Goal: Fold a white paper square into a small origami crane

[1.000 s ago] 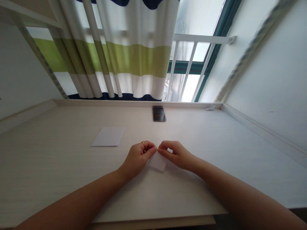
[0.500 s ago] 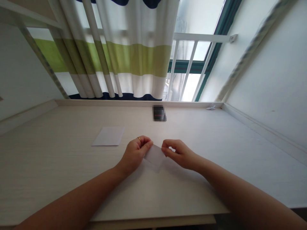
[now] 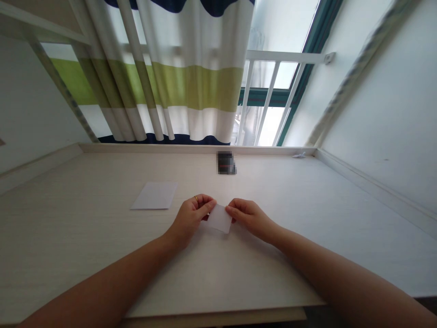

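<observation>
A small white piece of paper [image 3: 219, 219] is held up over the pale tabletop, between both hands. My left hand [image 3: 191, 217], with a ring on one finger, pinches its upper left corner between thumb and fingers. On the other side, my right hand [image 3: 251, 216] grips the upper right corner with thumb and forefinger. Whether the paper is folded or a single layer I cannot tell. To the left, beyond my left hand, a white stack or sheet of square paper [image 3: 155, 195] lies flat on the table.
A dark, blurred-out object [image 3: 226, 163] stands near the table's raised back edge. A small white scrap [image 3: 299, 155] lies in the far right corner. Behind the table hang striped curtains [image 3: 198, 89], beside a white railing [image 3: 287, 56]. The table's front edge [image 3: 218, 313] runs below my forearms.
My right hand has moved slightly left and now pinches the paper's corner more closely. The paper has turned and appears more level between the hands. The view has tilted a little.
</observation>
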Tool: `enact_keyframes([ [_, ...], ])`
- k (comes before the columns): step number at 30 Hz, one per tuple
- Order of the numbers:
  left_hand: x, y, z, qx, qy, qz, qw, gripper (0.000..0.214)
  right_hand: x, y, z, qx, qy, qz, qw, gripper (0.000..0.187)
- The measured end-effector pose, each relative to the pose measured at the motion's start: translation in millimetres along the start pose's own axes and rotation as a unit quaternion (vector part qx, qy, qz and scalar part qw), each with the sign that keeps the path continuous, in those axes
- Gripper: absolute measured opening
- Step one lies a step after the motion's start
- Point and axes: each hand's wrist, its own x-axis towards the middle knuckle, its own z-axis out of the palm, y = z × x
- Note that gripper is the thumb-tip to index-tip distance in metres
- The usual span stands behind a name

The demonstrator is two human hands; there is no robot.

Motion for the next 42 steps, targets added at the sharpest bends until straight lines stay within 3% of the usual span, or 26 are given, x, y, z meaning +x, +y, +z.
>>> enact_keyframes([
  [7, -2.9, 4.9, -2.4, -0.047, -0.072, -0.008, 0.996, 0.024, -1.2, 0.6, 0.2, 0.252, -0.043, 0.087, 0.963, 0.027],
  [14, -3.0, 3.5, -2.9, -0.079, -0.101, -0.031, 0.991, 0.02, -2.2, -2.0, 0.5, 0.351, -0.07, 0.124, 0.925, 0.021],
  [18, -4.1, 6.1, -3.3, -0.074, -0.106, -0.03, 0.991, 0.015, -3.0, -4.6, 0.2, 0.359, -0.087, 0.137, 0.919, 0.019],
  [23, -3.7, 4.6, -4.2, 0.016, -0.055, -0.022, 0.998, 0.01, -3.9, -2.7, 4.2, 0.263, -0.089, 0.117, 0.954, 0.02],
  [27, -1.0, -0.5, -5.2, 0.073, -0.015, -0.046, 0.996, 0.014, -9.8, -6.7, 6.2, 0.054, -0.011, -0.026, 0.998, 0.02],
  [29, 0.6, -3.3, -5.4, 0.116, 0.008, -0.044, 0.992, 0.015, -15.2, -10.8, 6.4, -0.032, -0.001, -0.087, 0.996, 0.024],
  [33, 2.6, -7.5, -5.2, 0.194, 0.027, -0.018, 0.98, 0.016, -24.2, -15.4, 9.9, -0.174, -0.009, -0.173, 0.969, 0.049],
  [38, 0.3, -7.0, -4.3, 0.207, 0.017, -0.03, 0.978, 0.016, -22.6, -10.9, 14.2, -0.3, 0.041, -0.168, 0.938, 0.028],
  [42, -1.2, -5.3, -3.2, 0.112, -0.03, -0.082, 0.99, 0.019, -17.0, -8.4, 8.3, -0.285, 0.073, -0.128, 0.947, 0.022],
])
